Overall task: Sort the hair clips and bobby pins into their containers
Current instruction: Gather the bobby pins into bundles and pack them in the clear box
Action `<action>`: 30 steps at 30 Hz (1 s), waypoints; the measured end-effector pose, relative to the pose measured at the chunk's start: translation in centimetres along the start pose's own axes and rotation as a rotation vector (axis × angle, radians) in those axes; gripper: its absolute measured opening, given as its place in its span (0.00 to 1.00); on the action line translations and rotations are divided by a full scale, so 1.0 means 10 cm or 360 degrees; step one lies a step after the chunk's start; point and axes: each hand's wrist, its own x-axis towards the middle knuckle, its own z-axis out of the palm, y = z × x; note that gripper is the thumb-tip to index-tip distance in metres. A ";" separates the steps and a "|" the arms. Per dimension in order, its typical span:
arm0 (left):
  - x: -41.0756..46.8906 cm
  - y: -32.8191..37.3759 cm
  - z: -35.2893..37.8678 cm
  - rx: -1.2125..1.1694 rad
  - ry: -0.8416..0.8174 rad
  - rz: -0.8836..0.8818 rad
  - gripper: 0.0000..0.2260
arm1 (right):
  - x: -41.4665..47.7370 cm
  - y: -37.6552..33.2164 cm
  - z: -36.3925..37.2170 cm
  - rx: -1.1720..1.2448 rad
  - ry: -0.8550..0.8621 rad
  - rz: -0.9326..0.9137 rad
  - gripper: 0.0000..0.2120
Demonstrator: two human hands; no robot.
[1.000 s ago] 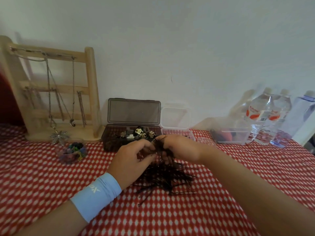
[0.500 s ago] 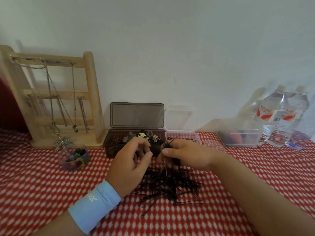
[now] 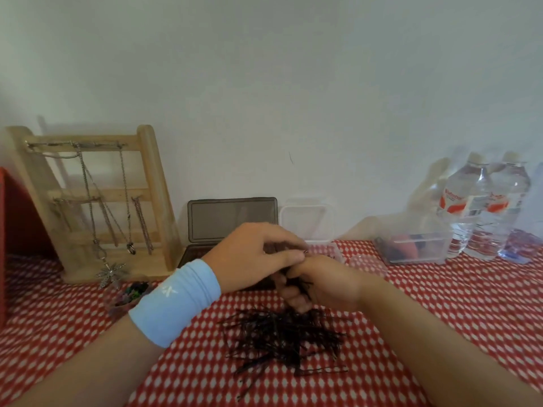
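Observation:
A loose pile of black bobby pins lies on the red-and-white checked cloth in front of me. My right hand is curled round a small bunch of bobby pins just above the pile. My left hand, with a light-blue wristband, reaches across over the dark box and pinches what looks like one thin pin at its fingertips, right above my right hand. The dark box's lid stands open; its inside is mostly hidden by my left hand. A clear box, also open, stands beside it on the right.
A wooden jewellery stand with hanging chains is at the back left, and a small bowl of coloured bits sits before it. A clear tub and two water bottles stand at the back right. A red object is at the far left.
My left hand has lifted and moved right, over the dark box, with its fingertips now at my right hand. My right hand still holds its bunch above the pile.

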 end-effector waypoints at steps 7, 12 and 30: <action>0.29 0.08 -0.10 -0.0128 -0.0263 -0.0154 0.05 | -0.02 -0.01 -0.06 -0.0044 -0.0094 0.0012 0.05; 0.25 -0.02 -0.13 -0.0203 -0.0216 -0.0144 0.05 | 0.00 0.03 -0.06 -0.0035 -0.0078 -0.0005 0.06; 0.19 -0.33 -0.20 -0.0490 0.0153 -0.0283 0.10 | 0.06 -0.27 -0.05 0.0371 0.0261 -0.0286 0.10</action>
